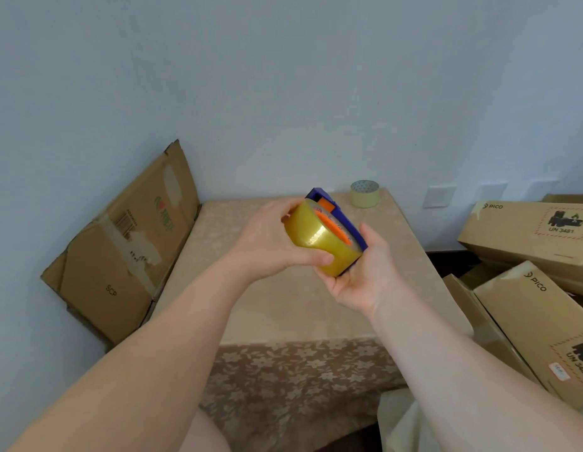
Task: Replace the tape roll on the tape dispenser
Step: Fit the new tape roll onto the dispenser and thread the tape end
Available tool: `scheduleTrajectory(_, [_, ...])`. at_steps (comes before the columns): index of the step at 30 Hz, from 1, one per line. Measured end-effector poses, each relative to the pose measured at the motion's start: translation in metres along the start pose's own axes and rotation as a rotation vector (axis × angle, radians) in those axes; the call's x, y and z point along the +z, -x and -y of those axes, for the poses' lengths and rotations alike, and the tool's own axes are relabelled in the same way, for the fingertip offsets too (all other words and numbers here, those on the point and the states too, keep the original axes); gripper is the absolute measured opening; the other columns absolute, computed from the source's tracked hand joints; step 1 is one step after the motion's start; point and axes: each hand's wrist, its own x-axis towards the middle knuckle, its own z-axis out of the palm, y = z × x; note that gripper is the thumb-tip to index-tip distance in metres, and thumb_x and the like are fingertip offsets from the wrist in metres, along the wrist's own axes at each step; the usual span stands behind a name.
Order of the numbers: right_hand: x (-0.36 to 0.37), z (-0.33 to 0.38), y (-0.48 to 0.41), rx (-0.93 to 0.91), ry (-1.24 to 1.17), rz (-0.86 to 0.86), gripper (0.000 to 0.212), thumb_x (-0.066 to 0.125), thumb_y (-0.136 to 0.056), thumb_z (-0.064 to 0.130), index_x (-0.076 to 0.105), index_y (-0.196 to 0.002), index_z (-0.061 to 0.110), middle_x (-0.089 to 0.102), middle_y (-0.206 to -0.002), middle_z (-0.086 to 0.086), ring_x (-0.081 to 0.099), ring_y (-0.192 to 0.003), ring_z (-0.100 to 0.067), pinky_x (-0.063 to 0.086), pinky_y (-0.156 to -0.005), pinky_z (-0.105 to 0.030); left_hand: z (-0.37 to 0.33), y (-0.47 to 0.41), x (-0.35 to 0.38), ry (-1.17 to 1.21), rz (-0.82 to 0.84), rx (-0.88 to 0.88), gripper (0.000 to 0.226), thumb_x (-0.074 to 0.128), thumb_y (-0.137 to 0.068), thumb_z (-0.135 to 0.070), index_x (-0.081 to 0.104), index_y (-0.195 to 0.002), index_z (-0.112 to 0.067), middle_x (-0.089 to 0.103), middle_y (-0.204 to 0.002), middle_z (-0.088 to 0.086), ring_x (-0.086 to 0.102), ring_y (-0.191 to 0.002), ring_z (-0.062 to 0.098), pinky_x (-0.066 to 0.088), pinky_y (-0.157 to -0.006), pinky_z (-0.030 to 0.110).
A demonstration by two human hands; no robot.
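Observation:
A thick yellowish clear tape roll (313, 236) sits against a blue tape dispenser (344, 220) with an orange hub, both held in the air above the table. My left hand (270, 243) wraps the roll from the left, thumb along its lower edge. The dispenser's blue frame rests in the palm of my right hand (368, 272), which cups it from below and the right. A second, pale tape roll (365, 193) stands on its flat side at the table's far edge, near the wall.
The table (283, 308) carries a beige floral cloth. A flattened cardboard box (120, 243) leans on the wall at the left. Several stacked brown cartons (528, 233) crowd the right side.

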Motion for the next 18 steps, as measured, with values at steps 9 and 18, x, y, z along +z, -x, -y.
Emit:
scheduleTrajectory(9, [0.016,-0.004,-0.004,-0.058,-0.128,0.081,0.044,0.041,-0.094,0.041,0.065,-0.116,0.012,0.073,-0.109,-0.017,0.068,-0.1,-0.032,0.057,-0.081,-0.04,-0.015,0.005,0.01,0.369,-0.031,-0.24,0.098,0.085,-0.054,-0.041,0.035,-0.138,-0.034,0.056,-0.127,-0.009,0.058,-0.112,0.014,0.054,-0.088,0.043])
scheduleTrajectory(18, [0.017,-0.006,-0.008,-0.017,0.509,-0.08,0.03,0.049,-0.088,0.043,0.061,-0.105,0.022,0.061,-0.103,-0.003,0.052,-0.102,-0.022,0.045,-0.072,-0.03,-0.025,0.008,0.01,0.709,-0.062,-0.356,0.049,0.075,-0.062,-0.027,0.062,-0.108,-0.02,0.071,-0.099,0.004,0.065,-0.088,0.023,0.045,-0.083,0.039])
